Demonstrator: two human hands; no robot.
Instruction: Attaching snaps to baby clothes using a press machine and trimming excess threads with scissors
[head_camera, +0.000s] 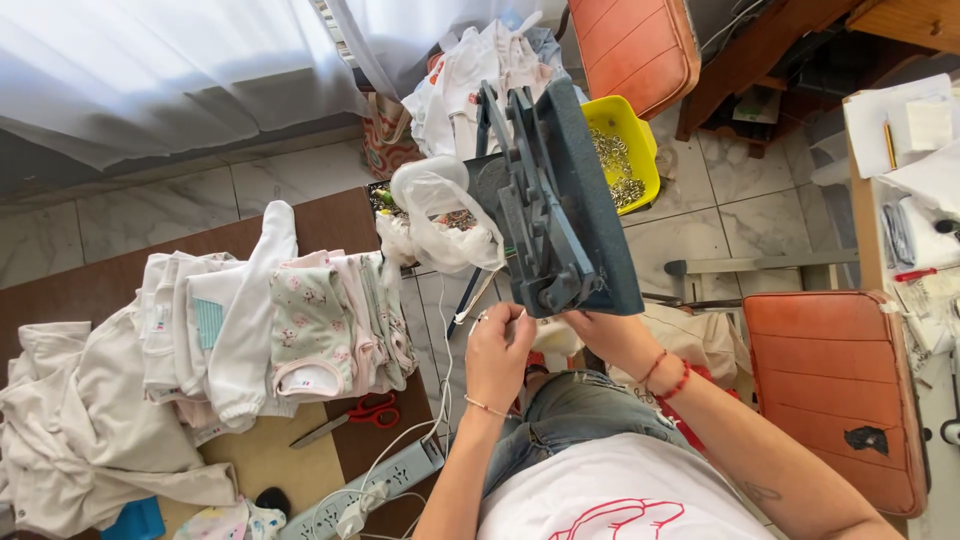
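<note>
A dark blue-grey hand press machine (555, 205) stands in front of me, seen from above. My left hand (497, 350) is at its base, fingers closed on a small pale piece of fabric. My right hand (610, 335) reaches under the press base from the right, mostly hidden by it; red bead bracelets are on that wrist. A yellow tray (633, 130) of small metal snaps sits behind the press. A clear plastic bag (440, 215) with more metal pieces lies to the press's left.
Folded baby garments (290, 320) are stacked on a brown table (90, 285) at left, with red-handled scissors (365, 412) and a power strip (385, 485) near them. More clothes pile at the back (470, 70). Orange chairs stand at right (835, 390) and behind (630, 45).
</note>
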